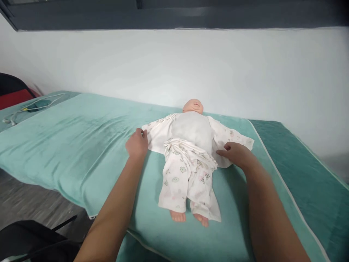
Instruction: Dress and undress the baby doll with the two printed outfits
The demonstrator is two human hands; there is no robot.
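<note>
A baby doll (pixel 193 105) lies on its back, its head toward the wall and its bare feet toward me. A white patterned baby shirt (pixel 225 133) is spread open at both sides, its sleeves over the doll's outstretched arms, with a plain pale torso (pixel 191 127) between. Patterned baby trousers (pixel 177 174) cover the legs, the waist bunched up. At the left sleeve end, my left hand (pixel 137 143) is closed with its fingertips against the shirt's edge. Over the right side panel, my right hand (pixel 238 154) has its thumb and forefinger apart; its other fingers are partly hidden.
A light green sheet (pixel 68 145) covers the bed, with a darker green cover (pixel 297 160) at right. White cables (pixel 35 105) lie at the far left. A black object (pixel 35 242) stands at the lower left. The white wall (pixel 174 65) bounds the bed's far side.
</note>
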